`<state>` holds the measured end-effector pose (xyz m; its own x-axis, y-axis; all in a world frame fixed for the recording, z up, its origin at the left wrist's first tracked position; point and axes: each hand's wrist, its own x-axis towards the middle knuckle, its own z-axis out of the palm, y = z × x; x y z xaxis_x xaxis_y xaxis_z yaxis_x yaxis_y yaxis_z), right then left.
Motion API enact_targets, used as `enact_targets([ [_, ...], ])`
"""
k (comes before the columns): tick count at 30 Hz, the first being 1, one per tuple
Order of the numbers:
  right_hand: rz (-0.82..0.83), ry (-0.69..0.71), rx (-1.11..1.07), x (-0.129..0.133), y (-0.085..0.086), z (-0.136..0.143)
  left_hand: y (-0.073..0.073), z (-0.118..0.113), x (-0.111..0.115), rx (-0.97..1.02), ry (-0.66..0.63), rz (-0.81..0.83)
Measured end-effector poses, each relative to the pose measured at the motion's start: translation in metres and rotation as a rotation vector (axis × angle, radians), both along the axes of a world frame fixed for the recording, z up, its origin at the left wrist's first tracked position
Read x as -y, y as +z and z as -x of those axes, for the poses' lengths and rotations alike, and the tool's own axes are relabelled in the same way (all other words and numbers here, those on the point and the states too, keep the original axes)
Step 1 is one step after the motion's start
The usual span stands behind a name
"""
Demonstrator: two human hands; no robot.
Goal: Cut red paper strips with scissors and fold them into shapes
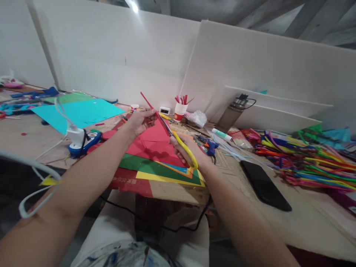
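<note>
My left hand pinches a thin red strip that looks like paper, its free end slanting up and to the left. In my right hand is a pair of scissors with yellow handles, fingers wrapped round the grips. The scissor blades point up-left and meet the lower end of the strip, close to my left fingertips. Beneath both hands lies red paper on top of a stack with green paper and yellow paper. Whether the blades are fully closed is hard to tell.
A paper cup with red sticks stands behind my hands. Rightward are a blue glue gun, a black phone, a bottle and colourful pipe cleaners. Leftward lie a cyan sheet and a power strip with white cables.
</note>
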<state>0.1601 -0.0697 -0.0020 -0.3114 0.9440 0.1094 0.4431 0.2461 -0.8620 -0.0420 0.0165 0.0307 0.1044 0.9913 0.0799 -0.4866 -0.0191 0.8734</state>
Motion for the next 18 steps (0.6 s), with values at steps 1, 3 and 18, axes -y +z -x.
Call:
enact_targets([
  [1, 0.001, -0.004, 0.001, 0.000, 0.000, 0.000, 0.000, 0.000, 0.000, 0.001, 0.000, -0.001],
  [3, 0.001, -0.012, 0.002, 0.001, 0.000, 0.000, 0.000, 0.000, -0.001, 0.004, -0.001, -0.004],
  [18, -0.014, -0.003, 0.030, 0.000, 0.000, 0.000, -0.007, 0.005, -0.012, 0.042, 0.061, -0.052],
])
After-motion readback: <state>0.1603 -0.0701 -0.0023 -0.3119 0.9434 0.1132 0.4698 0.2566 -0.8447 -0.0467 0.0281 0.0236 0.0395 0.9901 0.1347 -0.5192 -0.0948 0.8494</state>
